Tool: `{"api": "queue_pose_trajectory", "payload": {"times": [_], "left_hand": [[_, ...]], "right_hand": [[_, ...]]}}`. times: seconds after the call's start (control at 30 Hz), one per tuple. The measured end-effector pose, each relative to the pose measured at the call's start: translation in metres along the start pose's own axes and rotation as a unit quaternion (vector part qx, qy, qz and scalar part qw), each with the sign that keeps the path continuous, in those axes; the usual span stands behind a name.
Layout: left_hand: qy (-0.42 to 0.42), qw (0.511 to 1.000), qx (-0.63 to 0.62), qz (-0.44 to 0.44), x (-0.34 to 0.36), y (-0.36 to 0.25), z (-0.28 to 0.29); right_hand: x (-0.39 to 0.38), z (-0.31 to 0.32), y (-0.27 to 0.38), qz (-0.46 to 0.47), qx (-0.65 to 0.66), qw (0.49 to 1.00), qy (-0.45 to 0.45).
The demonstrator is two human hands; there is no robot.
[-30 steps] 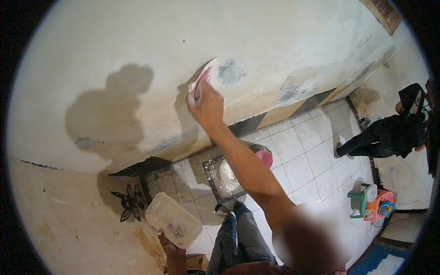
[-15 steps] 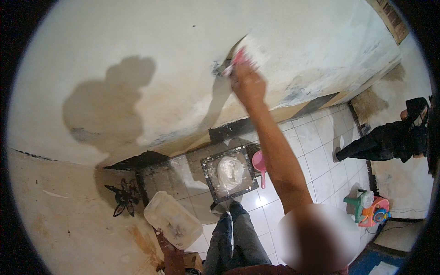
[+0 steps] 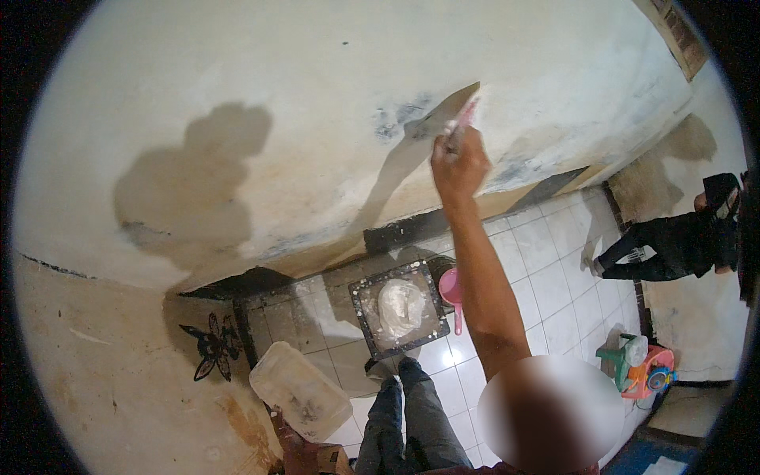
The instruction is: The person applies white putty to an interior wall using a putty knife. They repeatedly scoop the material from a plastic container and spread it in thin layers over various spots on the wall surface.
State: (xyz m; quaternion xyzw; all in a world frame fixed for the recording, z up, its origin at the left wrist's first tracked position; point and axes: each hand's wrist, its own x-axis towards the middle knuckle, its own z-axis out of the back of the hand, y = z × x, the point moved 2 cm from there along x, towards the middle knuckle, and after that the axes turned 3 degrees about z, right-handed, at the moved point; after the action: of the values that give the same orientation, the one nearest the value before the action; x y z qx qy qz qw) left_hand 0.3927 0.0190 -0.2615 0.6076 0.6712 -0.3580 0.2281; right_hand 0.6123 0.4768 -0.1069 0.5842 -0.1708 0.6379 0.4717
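Up against the pale wall point(image 3: 317, 71), my right hand point(image 3: 461, 164) is closed round a pink and white putty scraper point(image 3: 465, 117). The scraper is seen almost edge-on, its shadow falling on the wall beside it. Whether its blade touches the wall I cannot tell. A dark, rough patch point(image 3: 400, 115) shows on the wall left of the scraper. Low at the left, my left hand point(image 3: 286, 427) grips the lower edge of a translucent plastic tub point(image 3: 297, 380), tilted, with whitish and grey smears inside. Most of that hand's fingers are hidden by the tub.
By my feet, a dark-rimmed square stand point(image 3: 366, 317) bears a white plastic bag point(image 3: 401, 307). Beside it are a pink dipper point(image 3: 451, 286) and a dark bucket. A person in dark clothes point(image 3: 673, 241) stands at the right, near a green stool point(image 3: 613, 356).
My right hand has moved right and slightly down along the wall, and the scraper has turned more edge-on. The dark patch is now uncovered. My left hand still holds the tub.
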Motion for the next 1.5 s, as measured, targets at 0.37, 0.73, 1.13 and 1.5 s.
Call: {"api": "queue_pose_trajectory", "payload": {"times": [0.37,0.73,1.13,1.5], "left_hand": [[0.074,0.996,0.004,-0.055,0.008,0.002,0.036],[0.027,0.995,0.007,-0.1,0.007,0.013,0.015],[0.006,0.997,0.005,-0.073,0.022,0.012,0.016],[0.001,0.998,0.002,-0.062,0.028,0.011,0.012]], "right_hand": [[-0.052,0.01,0.107,0.371,0.149,0.906,0.14],[0.013,-0.02,-0.033,0.581,-0.065,0.79,0.185],[0.032,0.025,-0.005,0.542,0.037,0.835,0.093],[-0.061,0.015,-0.085,0.455,-0.027,0.871,0.184]]}}
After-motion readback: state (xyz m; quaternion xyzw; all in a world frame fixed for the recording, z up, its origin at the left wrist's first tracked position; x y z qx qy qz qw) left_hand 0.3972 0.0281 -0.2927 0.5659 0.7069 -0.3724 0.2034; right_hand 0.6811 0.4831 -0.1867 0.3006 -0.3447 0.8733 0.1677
